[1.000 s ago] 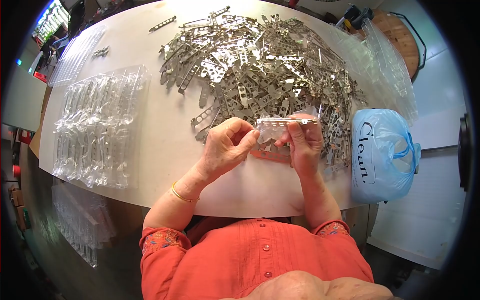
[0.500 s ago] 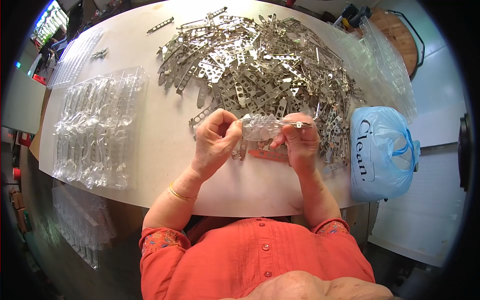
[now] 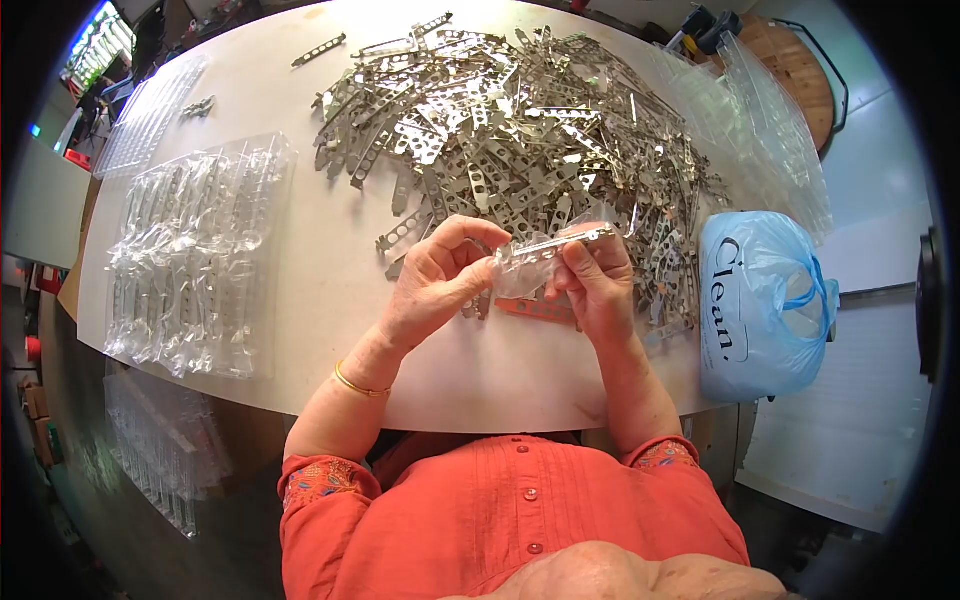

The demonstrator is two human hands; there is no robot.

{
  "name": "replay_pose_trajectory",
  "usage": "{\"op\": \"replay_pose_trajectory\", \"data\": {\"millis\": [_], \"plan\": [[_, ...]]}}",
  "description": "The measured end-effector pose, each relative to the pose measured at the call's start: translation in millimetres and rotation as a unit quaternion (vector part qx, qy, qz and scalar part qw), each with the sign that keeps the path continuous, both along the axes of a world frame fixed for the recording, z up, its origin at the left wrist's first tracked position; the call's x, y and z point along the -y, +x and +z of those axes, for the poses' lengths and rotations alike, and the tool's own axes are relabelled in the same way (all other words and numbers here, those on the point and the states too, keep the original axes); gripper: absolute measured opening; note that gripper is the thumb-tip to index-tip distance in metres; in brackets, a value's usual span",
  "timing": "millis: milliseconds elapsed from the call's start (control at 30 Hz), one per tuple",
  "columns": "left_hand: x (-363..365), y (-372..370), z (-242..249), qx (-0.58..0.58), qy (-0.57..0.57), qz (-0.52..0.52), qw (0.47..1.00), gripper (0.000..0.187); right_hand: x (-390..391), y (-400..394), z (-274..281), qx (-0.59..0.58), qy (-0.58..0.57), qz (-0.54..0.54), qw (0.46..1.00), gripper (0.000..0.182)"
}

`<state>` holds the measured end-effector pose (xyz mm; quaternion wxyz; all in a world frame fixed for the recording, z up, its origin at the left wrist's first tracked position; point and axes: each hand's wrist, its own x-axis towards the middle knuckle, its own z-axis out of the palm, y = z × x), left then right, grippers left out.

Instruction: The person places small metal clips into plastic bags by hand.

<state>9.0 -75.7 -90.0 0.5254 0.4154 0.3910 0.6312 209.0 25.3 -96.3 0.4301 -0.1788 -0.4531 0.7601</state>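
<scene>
A small clear plastic bag [image 3: 525, 274] is stretched between my two hands, above the near edge of a heap of perforated metal strips [image 3: 490, 150]. My left hand [image 3: 430, 285] pinches the bag's left end between thumb and fingers. On the other side, my right hand [image 3: 602, 290] is closed on a slim metal strip [image 3: 580, 238] and the bag's right part. The strip lies along the bag, its right end tilted slightly up. Below the bag, an orange strip [image 3: 537, 311] lies on the table [image 3: 480, 385].
To the left, a clear plastic tray [image 3: 283, 185] holds rows of bagged metal strips [image 3: 180, 270]. A blue plastic bag [image 3: 755, 320] printed "Clean" stands at the right edge. Clear trays [image 3: 775, 120] are stacked behind it. One loose strip [image 3: 320, 50] lies at the far left.
The metal strip has tilted, its right end now higher, and extends further left along the plastic bag. My left hand has shifted slightly right, with its fingers bent over the bag's end.
</scene>
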Motion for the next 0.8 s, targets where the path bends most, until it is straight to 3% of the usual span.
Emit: {"op": "replay_pose_trajectory", "data": {"millis": [200,333,500,800], "plan": [[-2.3,-0.1,-3.2,0.008,0.018,0.031,0.999,0.014,0.2,1.7,-0.5,0.025,0.025,0.042,0.998,0.011],[-2.4,-3.5,-10.0,0.001,-0.034,0.052,0.998,0.01,0.3,1.6,0.4,0.012,0.025,0.041,0.999,0.01],[-4.1,-5.6,-7.3,0.039,-0.056,0.051,0.996,0.009,-2.3,3.7,-0.9,-0.028,-0.032,0.033,0.999,0.009],[-2.6,3.1,-7.8,-0.05,-0.035,0.11,0.992,0.007,-1.0,-2.1,3.6,-0.004,-0.062,-0.039,0.997,0.007]]}}
